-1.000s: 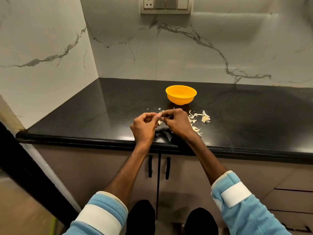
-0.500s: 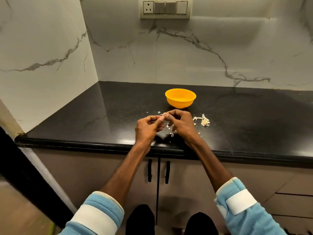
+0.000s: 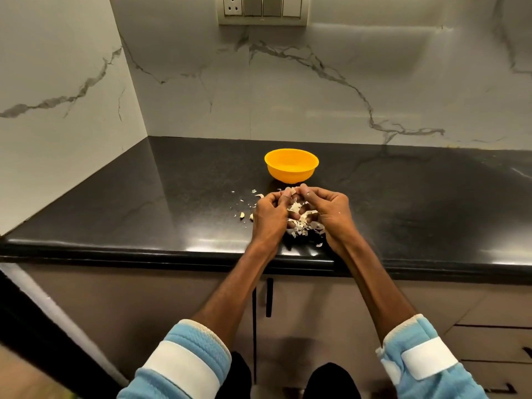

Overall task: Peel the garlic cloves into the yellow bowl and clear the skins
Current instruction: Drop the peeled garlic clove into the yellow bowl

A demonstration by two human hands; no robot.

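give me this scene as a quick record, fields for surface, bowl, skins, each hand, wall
surface: black countertop
bowl: yellow bowl, upright, just beyond the hands; contents too faint to tell
skins: garlic skins heaped between the hands near the front edge; loose bits lie to the left
left hand: left hand, fingers curled around the heap
right hand: right hand, curled around it from the other side
wall: switch panel on marble

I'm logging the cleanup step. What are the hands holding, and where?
The left hand and right hand cup the heap of garlic skins between them, from both sides.
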